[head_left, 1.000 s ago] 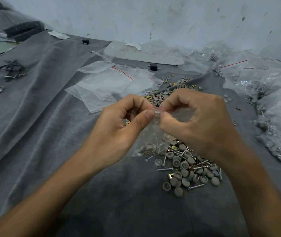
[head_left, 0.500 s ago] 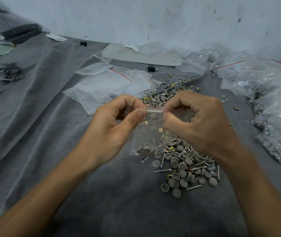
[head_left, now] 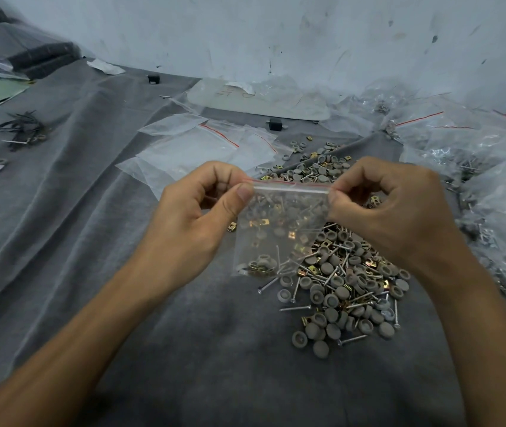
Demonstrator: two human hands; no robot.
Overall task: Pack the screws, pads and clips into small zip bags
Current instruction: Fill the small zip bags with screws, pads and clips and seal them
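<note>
Grey cloth (head_left: 91, 241) lay rumpled over the whole work surface, right up to a scuffed pale wall (head_left: 276, 32). Above a loose heap (head_left: 347, 291) of screws (head_left: 295, 308), pads (head_left: 321, 348) and clips (head_left: 232, 227), the person held a small zip bag (head_left: 285, 223) in the air. The left hand (head_left: 196, 217) pinched its top left corner between the thumb and curled fingers (head_left: 242, 194). The right hand (head_left: 399, 208) pinched the top right corner the same way, so the red-lined zip strip (head_left: 288, 184) ran level between them.

The bag hung mouth up. It looked close to square, so its long axis was hard to call; if anything it ran top to bottom. A few pads, clips and a screw had sunk into the lower left corner.

To my eye the film was thin, soft and slick, and it weighed almost nothing apart from that small load. The strip looked like the one firm part and the sensible place to grip. The screw points seemed likely to prick the film if it were squeezed low down. I could not tell whether the seal was fully closed.

Empty bags (head_left: 202, 146) lay flat farther back, and filled bags (head_left: 492, 186) were heaped to the right.
</note>
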